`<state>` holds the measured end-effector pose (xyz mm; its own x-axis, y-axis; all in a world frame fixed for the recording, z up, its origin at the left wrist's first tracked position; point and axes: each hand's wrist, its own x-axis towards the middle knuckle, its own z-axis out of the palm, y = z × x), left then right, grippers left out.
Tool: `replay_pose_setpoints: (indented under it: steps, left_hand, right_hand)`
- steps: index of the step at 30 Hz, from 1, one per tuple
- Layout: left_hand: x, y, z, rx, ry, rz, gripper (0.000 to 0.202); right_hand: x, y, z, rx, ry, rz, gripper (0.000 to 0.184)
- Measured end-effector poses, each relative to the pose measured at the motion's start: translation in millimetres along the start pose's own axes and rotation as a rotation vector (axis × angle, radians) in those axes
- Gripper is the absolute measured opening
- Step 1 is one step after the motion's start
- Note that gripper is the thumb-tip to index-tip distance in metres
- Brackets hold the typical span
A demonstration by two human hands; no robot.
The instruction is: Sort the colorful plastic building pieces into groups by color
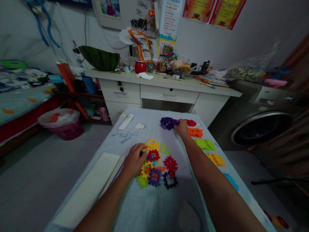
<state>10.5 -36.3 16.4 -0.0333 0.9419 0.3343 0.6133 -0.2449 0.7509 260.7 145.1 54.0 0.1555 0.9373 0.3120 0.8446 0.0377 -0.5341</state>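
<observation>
My left hand rests with curled fingers on a joined cluster of colourful plastic interlocking tiles in the middle of a small cloth-covered table. My right hand reaches to the far edge, fingers closed on a purple tile from the purple pile. Sorted piles lie along the table's right side: red, orange, green, yellow and blue.
A white flat strip and a small white scrap lie at the table's far left. A white board runs along the left edge. Beyond stand a cluttered desk, a washing machine, a bin and a bed.
</observation>
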Motion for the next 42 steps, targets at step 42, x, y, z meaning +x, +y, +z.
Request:
replay_pose_setpoints:
  steps: [42]
  left_hand:
    - [-0.4, -1.1, 2.4, -0.062, 0.049, -0.039, 0.029]
  right_hand:
    - [-117.4, -54.1, 9.4, 0.068, -0.477, -0.533, 0.041]
